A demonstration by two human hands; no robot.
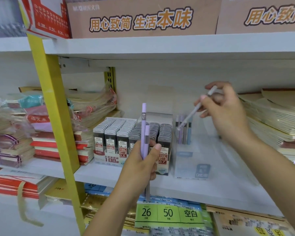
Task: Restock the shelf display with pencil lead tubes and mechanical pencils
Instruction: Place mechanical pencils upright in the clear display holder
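My left hand (140,165) grips two purple mechanical pencils (144,132) upright in front of the lead display. My right hand (226,113) holds one pale mechanical pencil (193,112) tilted, its tip pointing down-left over a clear acrylic pencil holder (191,160). Several pencils (184,132) stand at the back of that holder. To its left a display box (109,160) holds rows of grey pencil lead tubes (116,128), marked 0.5 and 0.7 HB.
Stacks of wrapped notebooks (92,106) lie left of the display, and more notebooks (276,121) pile at the right. A yellow shelf post (58,116) stands at the left. Cardboard boxes (143,17) sit on the shelf above. Packs with green labels (169,213) lie below.
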